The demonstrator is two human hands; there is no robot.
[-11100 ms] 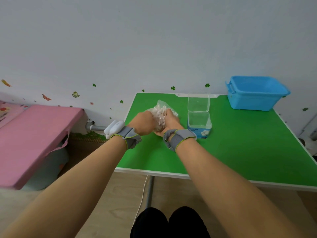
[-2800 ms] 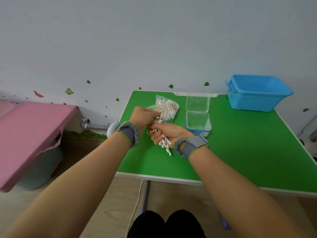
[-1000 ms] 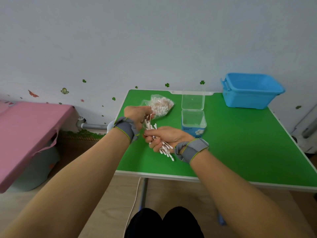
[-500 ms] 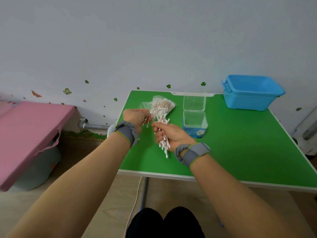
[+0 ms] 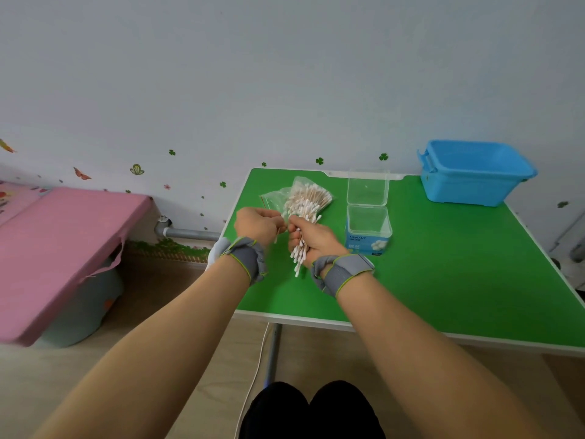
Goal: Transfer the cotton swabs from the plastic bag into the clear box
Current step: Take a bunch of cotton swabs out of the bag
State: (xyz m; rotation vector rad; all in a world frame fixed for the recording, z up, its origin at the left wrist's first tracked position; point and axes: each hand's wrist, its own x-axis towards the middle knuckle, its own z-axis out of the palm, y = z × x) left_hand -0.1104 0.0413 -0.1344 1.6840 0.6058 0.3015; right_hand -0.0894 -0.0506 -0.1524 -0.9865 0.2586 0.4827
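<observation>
Box label (image 5: 368, 243) print illegible

Bright even light, soft shadows, wide-angle edge distortion

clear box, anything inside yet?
Nothing visible inside the clear box: lid up, interior looks empty. Its lower part is covered by a blue label. The cotton swabs are in the right hand.

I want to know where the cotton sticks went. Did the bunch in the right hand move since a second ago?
Yes. The bunch of cotton swabs in the right hand swung from slanted to nearly upright and went toward the plastic bag, judged against the clear box.
</observation>
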